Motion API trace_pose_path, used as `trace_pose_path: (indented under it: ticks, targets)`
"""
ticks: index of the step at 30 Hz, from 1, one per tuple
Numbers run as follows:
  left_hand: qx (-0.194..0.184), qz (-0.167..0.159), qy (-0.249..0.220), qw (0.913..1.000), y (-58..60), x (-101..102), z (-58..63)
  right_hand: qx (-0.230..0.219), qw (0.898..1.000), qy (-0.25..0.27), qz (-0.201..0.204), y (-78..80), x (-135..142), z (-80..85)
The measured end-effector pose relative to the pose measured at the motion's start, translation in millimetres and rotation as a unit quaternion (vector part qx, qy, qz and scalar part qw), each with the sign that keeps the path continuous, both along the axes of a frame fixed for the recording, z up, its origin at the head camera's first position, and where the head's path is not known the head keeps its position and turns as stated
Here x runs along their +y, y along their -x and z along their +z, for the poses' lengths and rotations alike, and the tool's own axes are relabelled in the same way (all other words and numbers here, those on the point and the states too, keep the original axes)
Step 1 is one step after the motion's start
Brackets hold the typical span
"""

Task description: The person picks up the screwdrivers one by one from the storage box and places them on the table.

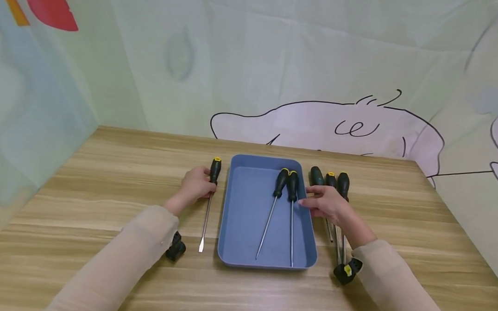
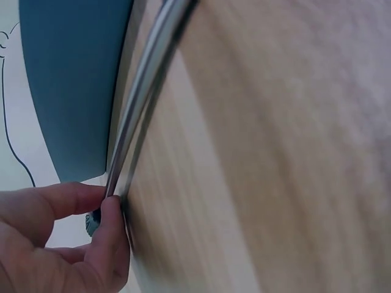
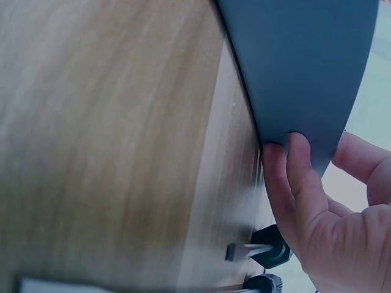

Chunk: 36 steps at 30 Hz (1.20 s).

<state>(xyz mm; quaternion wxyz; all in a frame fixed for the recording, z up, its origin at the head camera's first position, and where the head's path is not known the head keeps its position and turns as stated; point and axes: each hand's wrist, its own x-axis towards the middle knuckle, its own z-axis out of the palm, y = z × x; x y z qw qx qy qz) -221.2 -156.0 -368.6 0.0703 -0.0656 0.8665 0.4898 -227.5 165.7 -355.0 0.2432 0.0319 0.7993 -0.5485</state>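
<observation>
Left fingers: thumb and finger close together, pinching a long flat-blade screwdriver with a black handle, yellow butt and bright metal shaft (image 1: 209,205) where handle meets shaft; remaining fingers of the left hand (image 1: 197,185) partly hidden. Right hand (image 1: 325,203): gripping the right wall of a blue-grey, shallow rectangular tray with rounded corners (image 1: 244,211), fingertips flat on the outer face, a digit over the rim. Key relation: the held screwdriver lies just left of the tray, a narrow strip of the pale wood-grain table (image 1: 83,213) between them; its long axis runs away from the person, butt at the far end, blade toward the body, nearly parallel to the tray's left wall. Left hand is plainly the nearer one. Whether the shaft is lifted off the table: cannot tell. Appearance: slim, straight, blade broad and flat at the tip. Inside the tray, right half: two black-and-yellow screwdrivers, one slanted (image 1: 281,180), one nearly straight (image 1: 292,185), handles adjacent at the far end. Right of the tray, partly behind the right hand and forearm: a dark-green-handled screwdriver (image 1: 316,176), then two black-handled ones (image 1: 331,179) side by side. Behind the table, a pale green printed cloth backdrop (image 1: 253,58).
</observation>
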Motion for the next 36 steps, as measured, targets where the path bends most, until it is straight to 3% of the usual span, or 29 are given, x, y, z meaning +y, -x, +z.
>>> trace_pose_path:
  ticks: [13,21,30,36]
  targets:
    - [-0.020,-0.007,-0.024,0.9995,-0.8,-2.4,1.3,-0.004,1.000,0.006,-0.004,0.7,0.3,-1.6]
    - [-0.046,-0.017,-0.062,0.9969,-6.3,-7.7,8.6,-0.006,1.000,0.003,-0.010,0.4,0.0,-1.0]
    - [-0.032,-0.029,-0.046,0.9980,-3.2,-17.6,11.0,-0.002,1.000,0.002,-0.002,-1.0,-0.9,1.1]
    - [-0.019,-0.047,-0.028,0.9983,-5.2,-21.4,20.2,-0.003,1.000,0.003,-0.001,-1.6,-2.0,2.5]
